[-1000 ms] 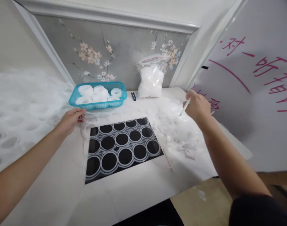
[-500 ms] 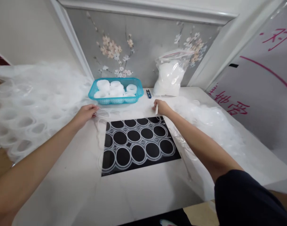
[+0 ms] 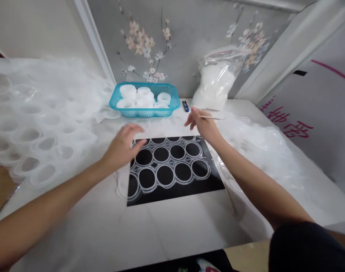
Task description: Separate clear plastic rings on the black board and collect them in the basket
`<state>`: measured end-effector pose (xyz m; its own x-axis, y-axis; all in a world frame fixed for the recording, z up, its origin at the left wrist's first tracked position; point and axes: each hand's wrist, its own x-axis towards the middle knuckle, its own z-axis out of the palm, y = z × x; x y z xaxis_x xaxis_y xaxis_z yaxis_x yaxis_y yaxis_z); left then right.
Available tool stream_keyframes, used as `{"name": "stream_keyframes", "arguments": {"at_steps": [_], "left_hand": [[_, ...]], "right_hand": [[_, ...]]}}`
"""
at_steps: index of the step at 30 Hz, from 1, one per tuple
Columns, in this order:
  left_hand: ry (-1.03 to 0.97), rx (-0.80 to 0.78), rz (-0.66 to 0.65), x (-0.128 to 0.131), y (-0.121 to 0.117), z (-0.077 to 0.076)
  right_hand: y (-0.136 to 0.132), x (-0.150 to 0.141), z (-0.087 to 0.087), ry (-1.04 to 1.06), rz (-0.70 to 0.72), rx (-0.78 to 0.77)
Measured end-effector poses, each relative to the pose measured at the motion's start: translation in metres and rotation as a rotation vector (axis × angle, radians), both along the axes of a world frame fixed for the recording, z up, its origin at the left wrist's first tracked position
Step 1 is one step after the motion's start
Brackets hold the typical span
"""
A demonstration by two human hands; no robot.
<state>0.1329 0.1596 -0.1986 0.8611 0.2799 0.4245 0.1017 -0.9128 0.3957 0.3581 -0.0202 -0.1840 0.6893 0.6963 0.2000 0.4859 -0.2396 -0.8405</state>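
Observation:
A clear plastic sheet of joined rings lies over a black rectangular mat on the white table. My left hand hovers at the mat's upper left corner, slightly blurred, its fingers apart and holding nothing. Beyond the mat's upper right corner is my right hand. It grips what looks like a pair of tweezers, whose two thin tips point right, away from the mat. The fingertips of the right hand hang loosely above the table.
A blue basket with several white ring stacks stands at the back. Small blue snips lie beside it, left of a zip bag of white material. Ring sheets pile up on the left and translucent plastic on the right.
My left hand has let go of the sheet's edge and moved right, over the mat's corner. My right hand has turned, swinging the tweezers' tips out to the right. The view has shifted slightly.

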Motion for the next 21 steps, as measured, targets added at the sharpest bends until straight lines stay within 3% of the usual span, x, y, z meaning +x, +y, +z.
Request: {"name": "stream_keyframes", "arguments": {"at_steps": [2,4,7,11,16,21], "left_hand": [[0.074,0.154,-0.263,-0.015,-0.036,-0.005],[0.13,0.296,-0.382,-0.028,-0.063,-0.012],[0.182,0.42,-0.356,-0.041,-0.079,-0.027],[0.177,0.494,-0.322,-0.048,-0.074,-0.04],[0.11,0.558,-0.332,-0.049,-0.071,-0.041],[0.104,0.533,-0.35,-0.048,-0.07,-0.04]], "right_hand": [[-0.007,-0.037,-0.006,0.199,0.193,-0.052],[-0.011,-0.067,-0.015,0.287,0.267,-0.074],[-0.009,-0.093,-0.03,0.315,0.246,-0.047],[-0.003,-0.096,-0.047,0.342,0.261,-0.002],[-0.007,-0.094,-0.059,0.456,0.227,0.069],[-0.012,-0.095,-0.058,0.394,0.304,-0.003]]}}
